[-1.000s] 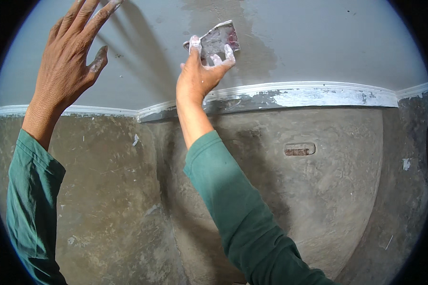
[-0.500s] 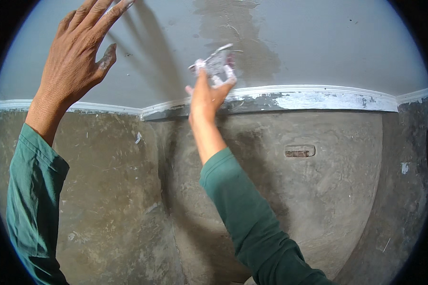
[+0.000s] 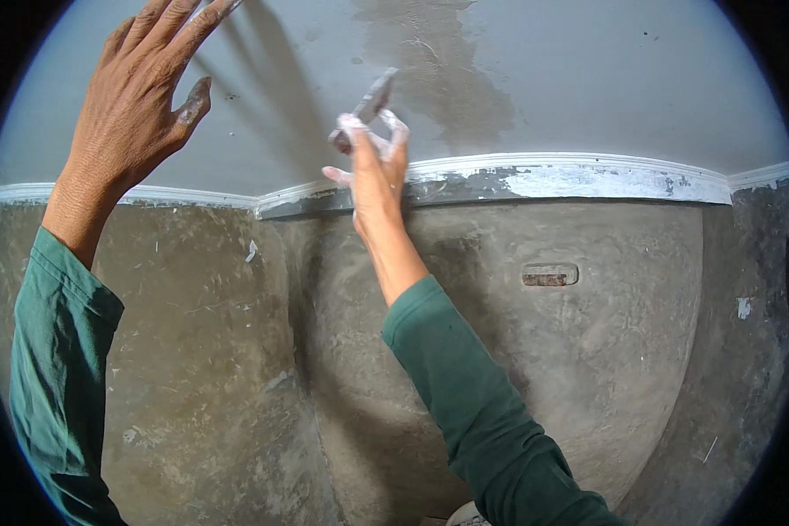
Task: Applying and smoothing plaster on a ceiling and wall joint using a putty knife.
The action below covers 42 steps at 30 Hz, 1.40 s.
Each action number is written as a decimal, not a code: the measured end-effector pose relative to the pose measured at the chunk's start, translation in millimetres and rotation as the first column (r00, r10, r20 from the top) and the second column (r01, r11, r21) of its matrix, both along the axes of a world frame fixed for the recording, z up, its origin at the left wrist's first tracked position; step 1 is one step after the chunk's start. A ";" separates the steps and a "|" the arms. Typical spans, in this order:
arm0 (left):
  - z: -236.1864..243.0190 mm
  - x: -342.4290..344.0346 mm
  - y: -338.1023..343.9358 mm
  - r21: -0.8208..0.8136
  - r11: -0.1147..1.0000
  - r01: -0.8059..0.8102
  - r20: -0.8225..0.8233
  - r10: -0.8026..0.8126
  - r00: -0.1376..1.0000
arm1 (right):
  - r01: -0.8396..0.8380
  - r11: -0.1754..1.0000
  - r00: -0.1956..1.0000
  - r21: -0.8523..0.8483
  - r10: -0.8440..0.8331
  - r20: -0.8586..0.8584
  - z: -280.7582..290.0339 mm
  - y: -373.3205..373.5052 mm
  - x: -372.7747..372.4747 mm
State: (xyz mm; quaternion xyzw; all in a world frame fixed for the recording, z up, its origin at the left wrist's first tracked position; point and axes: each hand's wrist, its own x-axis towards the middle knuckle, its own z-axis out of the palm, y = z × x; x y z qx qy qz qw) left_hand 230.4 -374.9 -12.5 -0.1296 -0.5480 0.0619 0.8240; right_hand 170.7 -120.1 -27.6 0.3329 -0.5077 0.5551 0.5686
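Note:
My left hand reaches up at the upper left with its fingers stretched out over the grey painted wall. Some fingertips are cut off by the frame's top edge, and the thumb carries pale dust. In front of the same wall, my right hand pinches a folded grey sheet that looks like sandpaper. White powder coats the right fingers. The sheet is seen nearly edge-on and slightly blurred; whether it touches the wall I cannot tell. A darker, damp-looking patch runs down the wall just right of it.
A white ridged strip with flaking white paint below it crosses under the wall. Below spreads rough grey-brown concrete, with a small oblong recess at the right. Something pale and rounded shows at the bottom edge.
My right hand has shifted slightly left, and the folded sandpaper has turned from showing its face to nearly edge-on. My left hand has barely moved.

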 end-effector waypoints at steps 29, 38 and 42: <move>1.3 -4.8 -3.1 -0.032 0.999 0.036 -0.078 -0.038 0.996 | -0.384 0.908 0.923 0.168 0.382 0.045 -23.0 -56.3 65.3; -16.7 -21.5 22.5 0.015 0.877 0.480 -0.038 -0.479 0.877 | 0.951 -0.310 -0.255 -0.021 -0.739 -0.624 -38.4 120.3 167.6; -43.9 -57.5 44.8 0.125 0.827 0.548 -0.036 -0.548 0.835 | 0.730 -0.641 -0.500 -0.235 -0.268 -0.824 6.7 113.6 227.8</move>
